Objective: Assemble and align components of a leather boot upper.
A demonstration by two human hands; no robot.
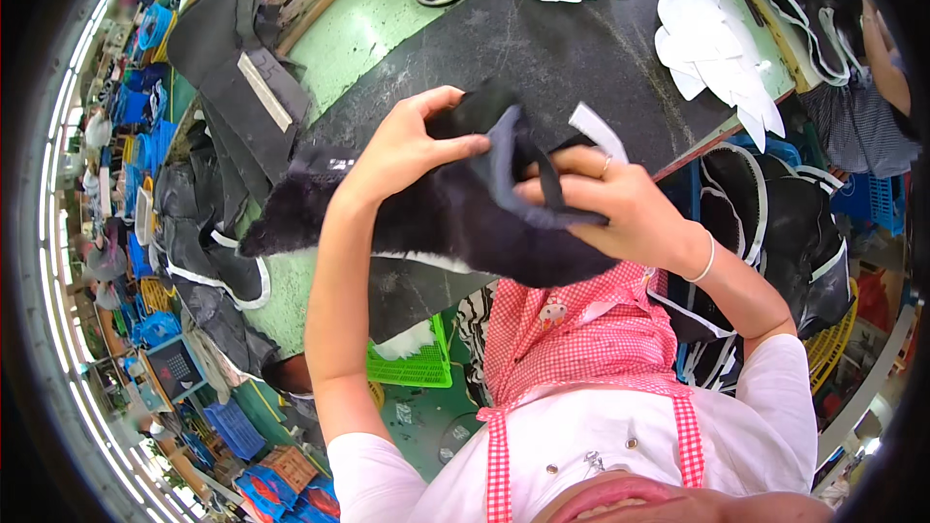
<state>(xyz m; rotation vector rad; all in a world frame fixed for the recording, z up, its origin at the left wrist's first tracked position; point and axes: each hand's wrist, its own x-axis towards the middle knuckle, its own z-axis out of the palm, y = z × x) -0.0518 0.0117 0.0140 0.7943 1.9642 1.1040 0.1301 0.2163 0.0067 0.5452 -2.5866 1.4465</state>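
Black fur piece (417,211) over near edge of our table (339,44); left hand (407,147) pinches its grey rim (502,160), right hand (625,208) grips that rim's other side. White cutouts (712,34) on table's far right.

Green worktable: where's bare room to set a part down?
Black mat: bare middle between both white cutout piles and the held furry black piece. Smaller patch: green tabletop between the wooden rod and mat. Crowded: left side, heaped with dark pieces; right end, where cutouts lie.
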